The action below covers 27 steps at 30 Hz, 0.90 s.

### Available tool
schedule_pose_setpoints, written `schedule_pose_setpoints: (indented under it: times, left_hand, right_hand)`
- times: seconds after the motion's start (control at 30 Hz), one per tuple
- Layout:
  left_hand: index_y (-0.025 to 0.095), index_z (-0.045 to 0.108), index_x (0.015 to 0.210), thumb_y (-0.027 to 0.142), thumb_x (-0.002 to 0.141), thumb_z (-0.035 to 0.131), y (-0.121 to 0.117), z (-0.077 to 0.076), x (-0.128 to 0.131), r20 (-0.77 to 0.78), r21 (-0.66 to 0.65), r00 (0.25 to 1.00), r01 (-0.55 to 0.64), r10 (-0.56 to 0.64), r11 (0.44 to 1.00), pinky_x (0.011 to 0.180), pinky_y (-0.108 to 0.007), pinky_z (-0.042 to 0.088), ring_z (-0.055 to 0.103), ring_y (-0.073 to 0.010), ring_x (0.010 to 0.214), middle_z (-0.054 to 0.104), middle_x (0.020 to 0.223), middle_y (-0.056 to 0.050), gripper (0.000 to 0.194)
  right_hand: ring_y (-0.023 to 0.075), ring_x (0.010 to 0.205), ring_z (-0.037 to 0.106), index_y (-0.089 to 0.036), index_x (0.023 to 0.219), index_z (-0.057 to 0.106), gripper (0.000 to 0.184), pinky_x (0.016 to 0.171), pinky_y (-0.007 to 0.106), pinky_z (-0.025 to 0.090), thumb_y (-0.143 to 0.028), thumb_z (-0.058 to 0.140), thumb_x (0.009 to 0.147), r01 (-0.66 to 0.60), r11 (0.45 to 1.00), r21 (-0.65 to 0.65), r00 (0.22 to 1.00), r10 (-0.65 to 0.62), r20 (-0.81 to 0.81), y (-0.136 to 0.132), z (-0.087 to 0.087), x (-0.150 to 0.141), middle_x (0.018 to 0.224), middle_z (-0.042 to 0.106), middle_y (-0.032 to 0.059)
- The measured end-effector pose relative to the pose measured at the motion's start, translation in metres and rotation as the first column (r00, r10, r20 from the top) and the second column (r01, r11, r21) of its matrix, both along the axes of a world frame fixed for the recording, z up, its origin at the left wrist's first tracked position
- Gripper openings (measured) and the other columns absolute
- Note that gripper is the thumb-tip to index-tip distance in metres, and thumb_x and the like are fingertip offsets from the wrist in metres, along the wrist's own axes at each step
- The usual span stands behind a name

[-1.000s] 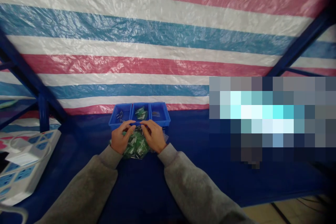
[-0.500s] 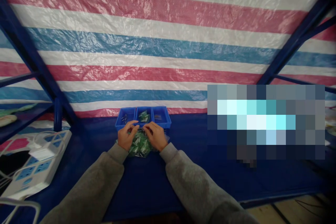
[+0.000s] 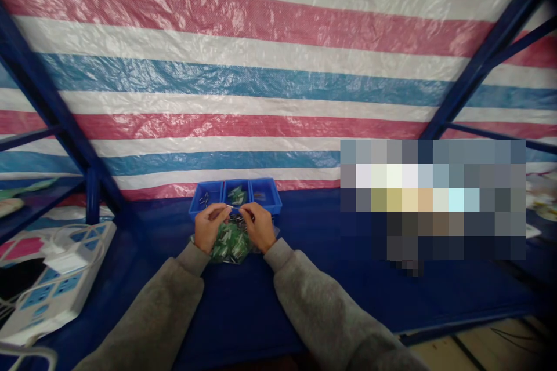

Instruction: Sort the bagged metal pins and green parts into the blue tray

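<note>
My left hand (image 3: 209,227) and my right hand (image 3: 260,228) face each other just in front of the blue bins, thumbs and fingertips pinched. Between their fingertips runs a small, thin, pale piece (image 3: 234,207), too small to name, and both hands are closed on it. Below them lies a heap of small green pieces with silvery parts (image 3: 230,243), partly in what looks like clear plastic. Small dark and shiny pieces (image 3: 238,219) show behind the heap, between the hands.
A blue three-compartment bin (image 3: 272,208) stands behind the hands. Small metal pieces (image 3: 204,199) lie in its left compartment, green pieces (image 3: 237,195) in its middle one. A white power strip (image 3: 82,278) with cables is at the left. A pixelated area covers the right side.
The thin pale piece now shows more plainly between my fingertips. Both hands stay close together over the heap, and the camera view has shifted slightly.
</note>
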<state>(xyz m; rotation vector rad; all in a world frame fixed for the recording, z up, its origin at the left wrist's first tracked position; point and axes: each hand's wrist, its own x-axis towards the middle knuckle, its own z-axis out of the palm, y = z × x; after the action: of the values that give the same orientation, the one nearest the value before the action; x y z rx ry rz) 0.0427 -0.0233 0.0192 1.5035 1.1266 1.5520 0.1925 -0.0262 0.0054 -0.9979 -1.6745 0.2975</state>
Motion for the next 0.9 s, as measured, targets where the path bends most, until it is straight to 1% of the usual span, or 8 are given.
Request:
schedule_pose_setpoints:
  times: [0.2, 0.37, 0.47, 0.57, 0.67, 0.7, 0.77, 0.9]
  left_hand:
    - [0.013, 0.065, 0.084, 0.039, 0.068, 0.069, -0.0003, -0.0003, -0.0014, -0.040, 0.017, 0.999, 0.029, -0.028, 0.999, 0.055, -0.024, 0.050, 0.058, -0.0133, 0.063, 0.065, 0.075, -0.004, 0.031]
    - [0.014, 0.063, 0.085, 0.038, 0.070, 0.067, -0.0002, -0.0011, -0.0011, -0.030, 0.014, 0.999, 0.030, -0.030, 0.999, 0.054, -0.023, 0.048, 0.056, -0.0117, 0.059, 0.062, 0.069, -0.001, 0.029]
    - [0.014, 0.063, 0.086, 0.039, 0.071, 0.066, -0.0003, -0.0004, -0.0007, -0.052, 0.014, 0.998, 0.023, -0.022, 1.000, 0.053, -0.023, 0.048, 0.055, -0.0119, 0.058, 0.062, 0.069, -0.002, 0.029]
    - [0.014, 0.061, 0.088, 0.040, 0.075, 0.062, -0.0007, 0.0009, 0.0001, -0.050, 0.027, 0.998, 0.027, -0.026, 0.999, 0.055, -0.023, 0.048, 0.059, -0.0138, 0.066, 0.064, 0.078, -0.005, 0.030]
    - [0.014, 0.057, 0.095, 0.041, 0.080, 0.055, -0.0020, 0.0023, -0.0004, -0.035, 0.058, 0.999, 0.035, -0.033, 0.998, 0.057, -0.024, 0.048, 0.061, -0.0159, 0.072, 0.066, 0.088, -0.008, 0.030]
    - [0.015, 0.057, 0.097, 0.041, 0.082, 0.054, -0.0026, 0.0026, -0.0010, -0.051, 0.072, 0.998, 0.028, -0.025, 0.997, 0.057, -0.025, 0.048, 0.061, -0.0159, 0.071, 0.066, 0.087, -0.007, 0.030]
    - [0.016, 0.059, 0.100, 0.040, 0.082, 0.053, -0.0034, 0.0027, -0.0029, -0.137, 0.101, 0.991, 0.010, 0.004, 0.995, 0.059, -0.025, 0.048, 0.061, -0.0154, 0.069, 0.067, 0.086, -0.007, 0.031]
    - [0.019, 0.065, 0.099, 0.039, 0.081, 0.055, -0.0029, 0.0011, -0.0067, -0.345, 0.176, 0.936, -0.012, 0.073, 0.984, 0.067, -0.026, 0.048, 0.061, -0.0159, 0.074, 0.067, 0.092, -0.006, 0.029]
  right_hand:
    - [0.0153, 0.078, 0.059, -0.018, 0.085, 0.064, 0.018, 0.072, 0.025, 0.044, -0.025, 0.047, 0.089, -0.003, 1.000, 0.006, 0.999, 0.002, 0.043, -0.0003, -0.0009, -0.0004, 0.082, 0.064, 0.0047]
    - [0.0152, 0.075, 0.058, -0.019, 0.084, 0.064, 0.018, 0.071, 0.025, 0.044, -0.024, 0.048, 0.089, -0.008, 1.000, 0.015, 0.996, 0.007, 0.091, 0.0003, -0.0016, -0.0005, 0.079, 0.063, 0.0043]
    - [0.0151, 0.074, 0.058, -0.019, 0.083, 0.065, 0.019, 0.071, 0.025, 0.044, -0.024, 0.047, 0.089, -0.012, 1.000, 0.021, 0.994, 0.010, 0.112, -0.0001, -0.0015, -0.0006, 0.077, 0.063, 0.0040]
    - [0.0151, 0.074, 0.058, -0.019, 0.083, 0.065, 0.019, 0.070, 0.025, 0.044, -0.025, 0.048, 0.089, 0.008, 1.000, 0.020, 0.995, -0.010, 0.101, -0.0002, -0.0015, -0.0006, 0.078, 0.064, 0.0040]
    - [0.0155, 0.075, 0.060, -0.018, 0.087, 0.065, 0.020, 0.071, 0.026, 0.045, -0.024, 0.046, 0.089, 0.052, 0.999, 0.013, 0.997, -0.052, 0.052, 0.0003, -0.0012, 0.0000, 0.081, 0.065, 0.0050]
    - [0.0156, 0.076, 0.060, -0.018, 0.088, 0.065, 0.021, 0.071, 0.026, 0.045, -0.024, 0.045, 0.090, 0.064, 0.998, 0.010, 0.997, -0.065, 0.036, 0.0006, -0.0010, 0.0003, 0.082, 0.066, 0.0053]
    - [0.0158, 0.076, 0.060, -0.018, 0.087, 0.065, 0.023, 0.071, 0.026, 0.045, -0.024, 0.043, 0.090, 0.077, 0.997, 0.005, 0.997, -0.077, 0.016, 0.0009, -0.0006, 0.0009, 0.082, 0.066, 0.0055]
    - [0.0158, 0.076, 0.060, -0.017, 0.086, 0.065, 0.024, 0.071, 0.026, 0.044, -0.024, 0.043, 0.090, 0.078, 0.997, 0.004, 0.997, -0.078, 0.005, 0.0004, 0.0004, 0.0016, 0.082, 0.066, 0.0055]
